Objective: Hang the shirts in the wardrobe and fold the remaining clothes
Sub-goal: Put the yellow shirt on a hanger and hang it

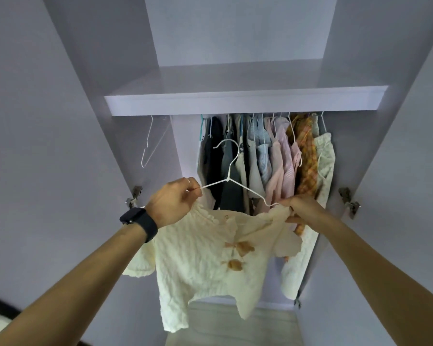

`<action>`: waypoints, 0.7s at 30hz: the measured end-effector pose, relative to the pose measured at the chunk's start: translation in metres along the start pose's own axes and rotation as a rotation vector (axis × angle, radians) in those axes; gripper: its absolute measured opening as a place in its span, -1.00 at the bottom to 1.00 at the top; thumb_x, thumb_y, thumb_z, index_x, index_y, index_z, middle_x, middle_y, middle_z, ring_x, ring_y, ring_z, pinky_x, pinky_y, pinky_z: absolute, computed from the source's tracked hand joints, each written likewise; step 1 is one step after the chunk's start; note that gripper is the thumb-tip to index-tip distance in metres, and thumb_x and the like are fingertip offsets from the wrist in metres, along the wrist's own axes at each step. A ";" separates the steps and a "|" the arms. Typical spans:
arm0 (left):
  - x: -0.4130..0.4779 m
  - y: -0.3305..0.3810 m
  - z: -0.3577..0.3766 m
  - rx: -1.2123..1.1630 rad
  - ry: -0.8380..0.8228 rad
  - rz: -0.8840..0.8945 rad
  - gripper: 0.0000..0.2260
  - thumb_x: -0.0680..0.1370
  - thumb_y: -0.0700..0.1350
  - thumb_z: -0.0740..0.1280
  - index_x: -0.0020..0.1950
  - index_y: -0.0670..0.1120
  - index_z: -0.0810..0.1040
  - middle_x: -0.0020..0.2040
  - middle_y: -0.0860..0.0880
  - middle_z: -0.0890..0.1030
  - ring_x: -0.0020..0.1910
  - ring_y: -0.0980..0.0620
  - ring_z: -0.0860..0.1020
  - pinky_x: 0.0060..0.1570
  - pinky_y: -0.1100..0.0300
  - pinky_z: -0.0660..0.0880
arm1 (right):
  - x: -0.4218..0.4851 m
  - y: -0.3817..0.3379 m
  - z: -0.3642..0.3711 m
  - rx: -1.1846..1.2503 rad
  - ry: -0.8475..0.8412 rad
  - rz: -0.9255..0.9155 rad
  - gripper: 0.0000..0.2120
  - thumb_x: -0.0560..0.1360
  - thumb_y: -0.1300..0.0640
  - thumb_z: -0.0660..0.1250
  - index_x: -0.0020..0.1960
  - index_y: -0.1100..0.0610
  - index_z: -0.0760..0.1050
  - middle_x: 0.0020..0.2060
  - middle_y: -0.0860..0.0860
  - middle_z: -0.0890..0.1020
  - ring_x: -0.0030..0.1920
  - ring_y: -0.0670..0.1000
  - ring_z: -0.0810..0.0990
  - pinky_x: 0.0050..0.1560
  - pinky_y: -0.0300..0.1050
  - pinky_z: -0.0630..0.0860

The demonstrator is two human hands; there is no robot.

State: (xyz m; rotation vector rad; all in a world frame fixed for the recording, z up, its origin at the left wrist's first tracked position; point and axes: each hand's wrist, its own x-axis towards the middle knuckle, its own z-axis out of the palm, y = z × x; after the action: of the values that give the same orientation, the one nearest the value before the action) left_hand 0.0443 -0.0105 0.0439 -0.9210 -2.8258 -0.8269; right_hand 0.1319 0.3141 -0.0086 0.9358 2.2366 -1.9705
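I am watching the left hand [175, 201] pinching one end of the white hanger [228, 179], its fingers closed on the wire and the cloth. The right hand [300, 208] is gripping the other shoulder of the cream shirt [205, 253] at the wire's far end. The shirt is dangling in front of the open wardrobe [235, 33], below the shelf [245, 101]. I think it is not sitting fully on the hanger yet, and the hook is touching no rail. Many clothes [268, 158] are already hanging under the shelf, and one bare hanger [150, 143] is hanging under its left end. I am seeing no clothes waiting for folding.
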 end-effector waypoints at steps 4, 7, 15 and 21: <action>-0.005 0.006 0.019 -0.007 -0.073 0.046 -0.74 0.66 0.13 0.18 -0.20 0.15 0.48 -0.37 0.03 0.55 -0.35 0.08 0.52 -0.17 0.08 0.53 | 0.003 0.008 0.006 -0.189 -0.070 -0.066 -0.94 0.40 0.28 0.48 -0.16 0.29 0.67 -0.26 0.13 0.68 -0.10 0.10 0.69 -0.03 0.00 0.68; -0.012 -0.003 0.026 0.010 -0.033 0.093 -0.69 0.67 0.16 0.14 -0.14 0.05 0.52 -0.44 0.04 0.46 -0.43 0.08 0.44 -0.24 0.05 0.52 | 0.005 0.016 0.006 -0.751 0.049 -0.355 -0.85 0.55 0.13 0.38 -0.15 0.12 0.68 -0.27 0.00 0.68 -0.19 0.02 0.67 -0.24 -0.18 0.51; -0.013 -0.025 0.027 0.078 0.090 0.090 -0.58 0.62 0.28 -0.01 -0.09 0.04 0.50 -0.30 0.08 0.57 -0.28 -0.01 0.52 -0.18 -0.02 0.54 | -0.009 0.005 0.015 -0.343 0.199 -0.588 -0.93 0.57 0.05 0.40 -0.02 0.00 0.67 -0.16 -0.05 0.73 -0.09 0.07 0.70 0.02 0.05 0.62; -0.011 -0.010 0.025 -0.099 0.138 0.095 -0.65 0.60 0.29 0.08 -0.10 0.14 0.53 -0.31 0.18 0.55 -0.26 0.14 0.49 -0.16 0.06 0.51 | -0.013 -0.021 0.018 -0.501 0.166 -0.715 -0.85 0.57 -0.01 0.38 0.11 -0.04 0.64 -0.20 -0.21 0.60 -0.19 -0.26 0.56 -0.12 -0.46 0.38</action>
State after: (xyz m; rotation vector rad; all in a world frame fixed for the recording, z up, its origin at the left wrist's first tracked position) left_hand 0.0505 -0.0106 0.0150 -0.9621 -2.6231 -0.9850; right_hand 0.1270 0.2919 0.0113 0.2571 3.2566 -1.3502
